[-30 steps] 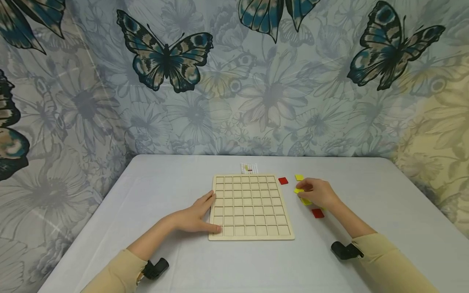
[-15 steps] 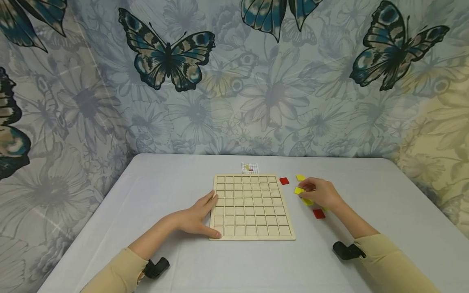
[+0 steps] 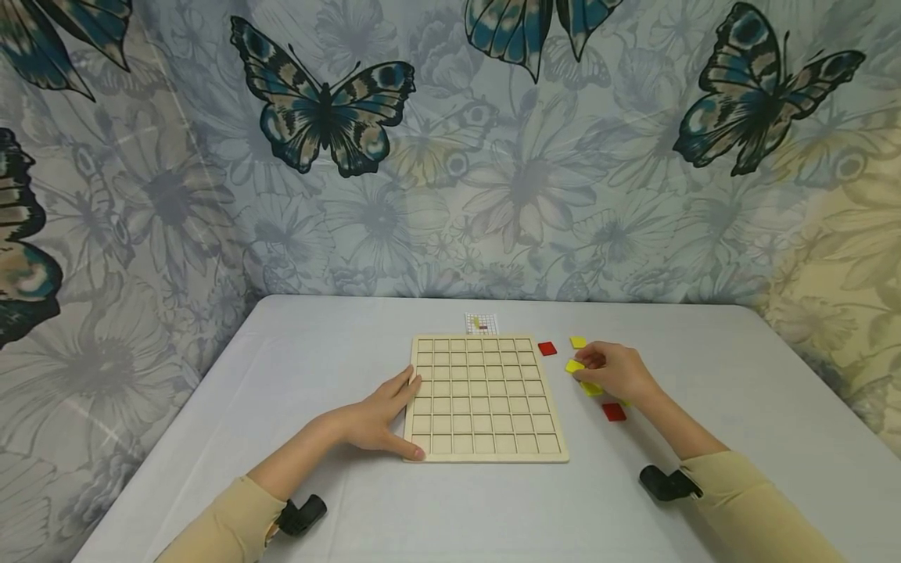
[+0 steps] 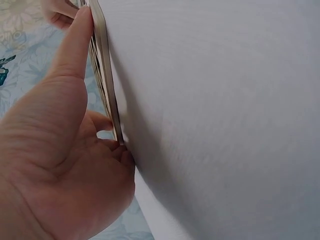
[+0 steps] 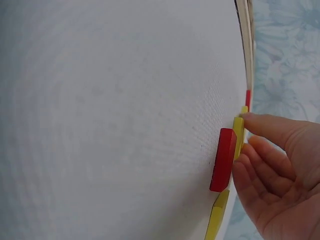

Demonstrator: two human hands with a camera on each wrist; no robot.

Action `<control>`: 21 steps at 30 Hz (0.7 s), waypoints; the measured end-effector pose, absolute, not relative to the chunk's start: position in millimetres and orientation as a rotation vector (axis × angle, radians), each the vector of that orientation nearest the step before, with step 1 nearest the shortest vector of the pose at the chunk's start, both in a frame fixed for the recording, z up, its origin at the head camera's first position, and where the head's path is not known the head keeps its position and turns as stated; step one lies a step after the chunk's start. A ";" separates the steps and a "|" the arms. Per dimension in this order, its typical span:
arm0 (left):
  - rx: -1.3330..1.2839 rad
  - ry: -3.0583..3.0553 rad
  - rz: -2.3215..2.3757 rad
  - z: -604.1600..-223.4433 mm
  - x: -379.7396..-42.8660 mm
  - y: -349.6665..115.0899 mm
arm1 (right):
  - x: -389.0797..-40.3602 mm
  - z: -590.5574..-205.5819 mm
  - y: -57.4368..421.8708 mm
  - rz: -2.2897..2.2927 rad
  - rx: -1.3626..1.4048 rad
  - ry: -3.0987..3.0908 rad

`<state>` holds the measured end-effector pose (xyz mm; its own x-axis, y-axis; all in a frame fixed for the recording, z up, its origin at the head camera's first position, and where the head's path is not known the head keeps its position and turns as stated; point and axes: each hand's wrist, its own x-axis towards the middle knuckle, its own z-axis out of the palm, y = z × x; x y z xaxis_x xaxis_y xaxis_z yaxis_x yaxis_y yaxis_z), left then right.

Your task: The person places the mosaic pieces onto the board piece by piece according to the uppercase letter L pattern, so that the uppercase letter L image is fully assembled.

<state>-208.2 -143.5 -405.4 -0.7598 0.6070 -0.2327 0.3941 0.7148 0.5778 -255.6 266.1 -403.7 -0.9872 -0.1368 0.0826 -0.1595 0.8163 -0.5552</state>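
A pale wooden board (image 3: 486, 399) with a grid of square recesses lies flat on the table. My left hand (image 3: 376, 418) rests at its left side, thumb on the near left corner and spread fingers along the edge. To the right of the board, my right hand (image 3: 619, 371) pinches a square yellow tile (image 3: 573, 366) between thumb and index finger. Another yellow tile (image 3: 591, 389) lies just below those fingers, partly covered. In the right wrist view, a thick red tile (image 5: 222, 160) stands out close to the curled fingers, with a yellow tile (image 5: 215, 222) nearer the camera.
A small printed grid card (image 3: 482, 324) lies behind the board. One red tile (image 3: 547, 349) sits near the far right corner, with a yellow tile (image 3: 578, 342) beside it. A second red tile (image 3: 615, 412) lies below the right hand. Butterfly-patterned fabric (image 3: 450, 195) hangs behind the white table (image 3: 338, 336).
The whole head view has shifted very slightly. Both hands keep their places, the left at the board and the right at the yellow tile.
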 end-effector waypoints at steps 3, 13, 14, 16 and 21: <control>0.777 2.511 0.708 -404.5 -208.1 -143.2 | -254.9 -403.0 264.3 0.893 0.230 -2.957; 0.787 2.521 0.693 -408.0 -209.7 -143.3 | -255.8 -395.5 251.1 1.044 0.260 -2.867; 0.787 2.523 0.689 -408.7 -210.0 -143.4 | -255.9 -395.5 248.8 1.060 0.267 -2.860; 0.789 2.526 0.684 -409.0 -210.1 -143.4 | -256.2 -395.9 243.3 1.089 0.275 -2.850; 0.794 2.529 0.679 -409.1 -209.9 -143.3 | -255.2 -395.8 227.6 1.151 0.286 -2.838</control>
<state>-209.9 -143.3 -409.1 -0.7574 0.6124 -0.2267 0.4166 0.7205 0.5544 -255.2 227.6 -395.8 -0.9805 -0.1471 0.1302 -0.1962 0.7031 -0.6835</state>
